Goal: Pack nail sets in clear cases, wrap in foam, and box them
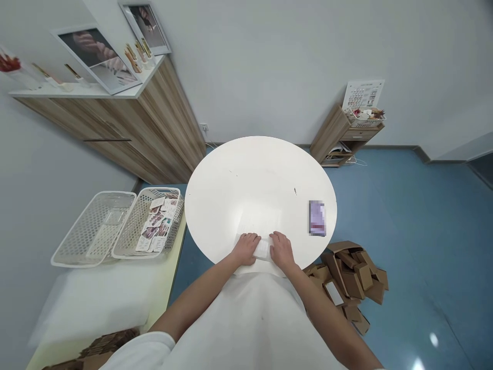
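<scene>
A thin, whitish translucent sheet (pixel 262 250) lies at the near edge of the round white table (pixel 265 159). Its kind is too faint to make out; a paler part of it seems to spread flat beyond my fingers. My left hand (pixel 246 248) is closed on the sheet's left side, fingers curled and thumb toward the middle. On the opposite side my right hand (pixel 282 250) grips it with bent fingers. The bit between my hands looks folded or doubled. Off to the right on the tabletop rests a purple rectangular item (pixel 317 218), blurred by pixelation.
Two white perforated baskets (pixel 127 252) stand on a side surface at left, one holding printed cards (pixel 156 226). Brown cardboard boxes (pixel 352 277) are heaped on the floor at right. A wooden cabinet (pixel 165 118) and a small shelf unit (pixel 331 133) stand by the wall.
</scene>
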A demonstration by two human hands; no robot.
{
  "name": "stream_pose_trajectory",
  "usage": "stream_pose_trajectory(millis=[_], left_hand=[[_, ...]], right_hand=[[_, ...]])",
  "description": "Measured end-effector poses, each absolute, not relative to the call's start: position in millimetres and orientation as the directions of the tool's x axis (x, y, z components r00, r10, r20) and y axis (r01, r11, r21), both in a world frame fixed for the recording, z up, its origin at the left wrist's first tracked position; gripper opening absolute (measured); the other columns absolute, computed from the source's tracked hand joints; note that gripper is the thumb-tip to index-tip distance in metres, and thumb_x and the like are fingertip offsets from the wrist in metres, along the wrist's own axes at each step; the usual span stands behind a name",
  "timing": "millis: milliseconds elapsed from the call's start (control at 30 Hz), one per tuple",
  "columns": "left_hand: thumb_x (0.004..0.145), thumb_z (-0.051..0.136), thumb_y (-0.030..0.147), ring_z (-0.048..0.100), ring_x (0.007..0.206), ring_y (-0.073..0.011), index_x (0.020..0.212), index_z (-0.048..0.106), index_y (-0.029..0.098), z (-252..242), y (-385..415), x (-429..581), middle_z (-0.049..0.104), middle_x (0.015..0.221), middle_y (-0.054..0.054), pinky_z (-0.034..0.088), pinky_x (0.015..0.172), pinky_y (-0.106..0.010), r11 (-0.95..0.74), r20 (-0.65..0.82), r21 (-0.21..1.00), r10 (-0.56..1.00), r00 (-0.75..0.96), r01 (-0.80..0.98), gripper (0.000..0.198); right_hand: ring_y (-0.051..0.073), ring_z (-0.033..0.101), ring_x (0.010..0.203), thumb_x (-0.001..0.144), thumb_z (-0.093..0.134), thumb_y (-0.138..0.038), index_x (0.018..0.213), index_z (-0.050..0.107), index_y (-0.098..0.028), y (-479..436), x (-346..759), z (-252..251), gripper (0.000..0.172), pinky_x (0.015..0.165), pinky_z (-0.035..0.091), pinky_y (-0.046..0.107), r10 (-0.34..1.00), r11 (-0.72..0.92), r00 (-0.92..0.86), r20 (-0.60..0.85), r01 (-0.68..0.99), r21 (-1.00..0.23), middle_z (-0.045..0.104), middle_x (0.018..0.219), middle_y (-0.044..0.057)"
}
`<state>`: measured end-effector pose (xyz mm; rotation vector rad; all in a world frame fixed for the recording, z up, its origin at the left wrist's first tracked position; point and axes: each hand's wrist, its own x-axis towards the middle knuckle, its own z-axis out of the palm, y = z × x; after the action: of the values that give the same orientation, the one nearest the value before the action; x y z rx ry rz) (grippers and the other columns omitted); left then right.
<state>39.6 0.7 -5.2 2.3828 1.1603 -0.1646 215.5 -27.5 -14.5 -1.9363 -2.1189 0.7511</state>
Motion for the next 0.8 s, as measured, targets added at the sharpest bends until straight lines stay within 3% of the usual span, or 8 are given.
stream_pose_trajectory(millis=[100,200,267,367,500,633,800], left_hand=[[0.056,0.064,0.037,0.045,0.099,-0.0279,0.109,0.044,0.018,-1.9,-2.0,41.3,0.049,0.107,-0.011,0.029,0.089,-0.042,-0.533,-0.319,0.34,0.71,0.628,0.775,0.06],[0.053,0.064,0.047,0.046,0.095,-0.0285,0.101,0.05,0.018,0.9,-4.7,41.7,0.051,0.101,-0.011,0.03,0.088,-0.044,-0.533,-0.33,0.339,0.704,0.629,0.775,0.058],[0.055,0.062,0.049,0.047,0.095,-0.0283,0.097,0.052,0.018,1.9,-6.4,41.4,0.051,0.099,-0.01,0.031,0.087,-0.044,-0.521,-0.345,0.352,0.7,0.626,0.777,0.053],[0.061,0.058,0.048,0.046,0.098,-0.0275,0.093,0.055,0.02,2.9,-9.0,39.5,0.05,0.103,-0.009,0.033,0.086,-0.043,-0.495,-0.367,0.385,0.692,0.621,0.779,0.043],[0.069,0.05,0.045,0.046,0.103,-0.0264,0.104,0.053,0.023,5.4,-11.4,30.8,0.047,0.113,-0.008,0.036,0.084,-0.041,-0.425,-0.39,0.454,0.696,0.603,0.783,0.041],[0.069,0.053,0.045,0.05,0.102,-0.0227,0.116,0.046,0.022,6.0,-10.2,14.0,0.052,0.114,-0.007,0.038,0.086,-0.035,-0.314,-0.343,0.581,0.742,0.575,0.751,0.054],[0.077,0.044,0.035,0.053,0.095,-0.0207,0.09,0.06,0.02,0.0,-0.8,-4.8,0.057,0.105,-0.006,0.04,0.083,-0.033,-0.175,-0.291,0.648,0.842,0.454,0.741,0.025]], right_hand=[[0.025,0.033,0.122,0.071,0.056,-0.029,0.123,0.039,-0.019,-40.3,205.9,-12.9,0.055,0.099,0.027,0.039,0.895,0.231,-0.386,-0.225,0.83,-0.507,0.041,0.131,0.011],[0.027,0.028,0.125,0.063,0.063,-0.032,0.129,0.03,-0.018,-50.6,200.9,-16.9,0.075,0.098,0.028,0.04,0.85,0.258,-0.446,-0.281,0.817,-0.515,0.034,0.136,0.012],[0.026,0.031,0.123,0.065,0.059,-0.022,0.126,0.033,-0.018,-54.4,200.7,-20.1,0.066,0.095,0.03,0.039,0.849,0.268,-0.452,-0.275,0.815,-0.513,0.037,0.133,0.012],[0.021,0.047,0.104,0.069,0.046,-0.01,0.114,0.042,-0.019,-55.3,202.3,-21.2,0.046,0.081,0.039,0.033,0.857,0.257,-0.444,-0.261,0.808,-0.53,0.051,0.114,0.009],[0.017,0.052,0.082,0.073,0.044,-0.012,0.102,0.045,-0.021,-47.8,204.1,-14.5,0.03,0.068,0.039,0.027,0.863,0.182,-0.405,-0.303,0.806,-0.563,0.056,0.096,0.003],[0.018,0.051,0.089,0.074,0.05,-0.017,0.094,0.052,-0.02,-30.8,204.8,-4.1,0.021,0.072,0.039,0.028,0.88,0.126,-0.363,-0.306,0.801,-0.585,0.055,0.098,0.005],[0.018,0.052,0.088,0.071,0.057,-0.024,0.088,0.059,-0.021,-5.8,206.0,2.4,0.018,0.074,0.04,0.029,0.876,0.013,-0.314,-0.365,0.773,-0.634,0.056,0.092,0.004]])
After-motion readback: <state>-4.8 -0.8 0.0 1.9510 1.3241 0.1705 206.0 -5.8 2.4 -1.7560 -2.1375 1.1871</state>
